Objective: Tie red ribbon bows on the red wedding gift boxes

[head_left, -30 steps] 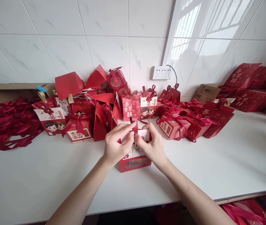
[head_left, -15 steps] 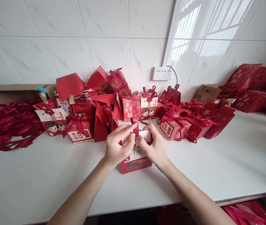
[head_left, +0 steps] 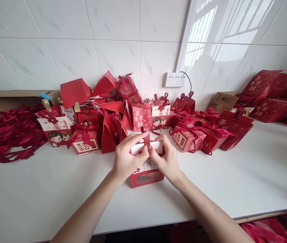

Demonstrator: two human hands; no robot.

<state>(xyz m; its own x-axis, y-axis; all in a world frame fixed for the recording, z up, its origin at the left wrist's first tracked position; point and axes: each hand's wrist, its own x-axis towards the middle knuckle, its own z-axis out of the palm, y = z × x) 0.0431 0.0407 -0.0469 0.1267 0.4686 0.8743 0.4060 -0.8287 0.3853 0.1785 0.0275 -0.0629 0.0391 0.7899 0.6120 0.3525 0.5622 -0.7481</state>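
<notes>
A red gift box (head_left: 147, 179) with a white printed flap and an oval window stands upright on the white table in front of me. From its top rises a dark red ribbon loop (head_left: 146, 138). My left hand (head_left: 129, 156) grips the upper left of the box, thumb on the front of the flap and fingers toward the back. On the upper right, my right hand (head_left: 167, 158) grips the box in the same way. Both thumb tips meet at the foot of the ribbon loop. What lies right under the thumbs is hidden.
Several finished-looking red boxes (head_left: 86, 145) and ribbon-tied boxes (head_left: 187, 136) line the back of the white table (head_left: 234, 175). Loose red ribbons (head_left: 9, 135) heap at the left. Larger red bags (head_left: 272, 108) pile at the far right. A socket strip (head_left: 175, 80) is on the tiled wall.
My left thumb has moved right and a little down, now touching my right thumb at the ribbon's foot. The box has stayed in place.
</notes>
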